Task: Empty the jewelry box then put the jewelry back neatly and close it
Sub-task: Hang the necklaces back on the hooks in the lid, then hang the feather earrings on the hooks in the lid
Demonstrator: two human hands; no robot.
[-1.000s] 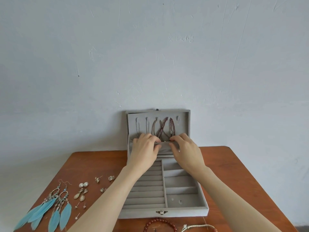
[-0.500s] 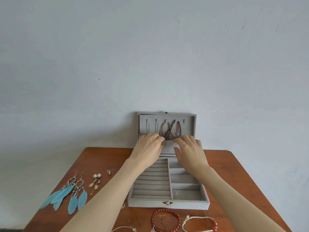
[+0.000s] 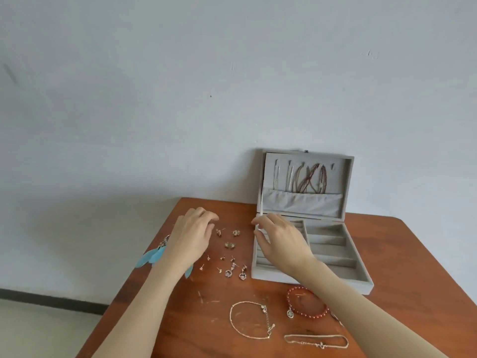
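The jewelry box (image 3: 333,244) stands open at the far right of the desk (image 3: 402,254), necklaces (image 3: 307,178) hung in its lid. Refilling seems underway: the left hand (image 3: 192,235), fingers loosely curled and holding nothing, nears the small earrings (image 3: 229,244); whether the right hand (image 3: 280,241) pinches anything I cannot tell. Next needs a fine pinch.

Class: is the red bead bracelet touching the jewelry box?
Apart. The head view shows bare table between the red bead bracelet and the jewelry box front wall.

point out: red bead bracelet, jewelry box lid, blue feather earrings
red bead bracelet (image 3: 325,311), head view, on the beads at its right side.
jewelry box lid (image 3: 304,204), head view, on the fabric pocket inside the upright lid.
blue feather earrings (image 3: 152,257), head view, on the feathers left of the left forearm.
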